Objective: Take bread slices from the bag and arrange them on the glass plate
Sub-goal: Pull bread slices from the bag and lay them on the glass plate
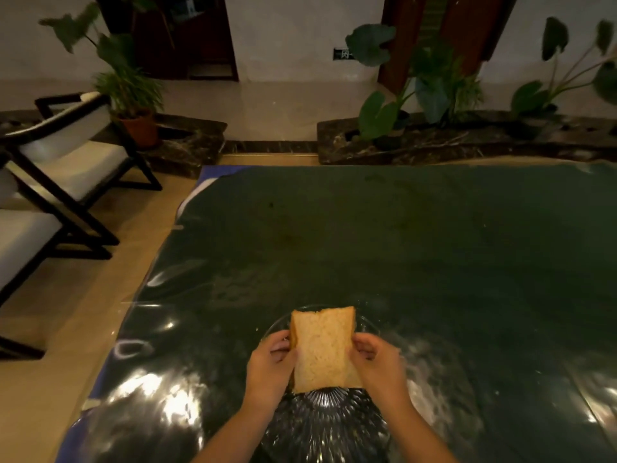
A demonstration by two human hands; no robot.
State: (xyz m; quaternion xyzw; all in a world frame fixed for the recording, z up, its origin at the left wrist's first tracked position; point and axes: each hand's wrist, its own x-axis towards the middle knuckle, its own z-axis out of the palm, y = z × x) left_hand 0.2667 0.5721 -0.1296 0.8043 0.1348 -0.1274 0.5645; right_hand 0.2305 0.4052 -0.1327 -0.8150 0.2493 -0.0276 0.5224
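Left hand (270, 364) and right hand (377, 362) pinch opposite edges of a bread slice (322, 349). It is held above the glass plate (325, 426).

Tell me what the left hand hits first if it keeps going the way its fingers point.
The left hand has its fingers pointing right, already against the bread slice. Past the slice lies the right hand. Depth over the glass plate is unclear.

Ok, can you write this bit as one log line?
step: placing | bread slice: held by left hand, right hand | over glass plate
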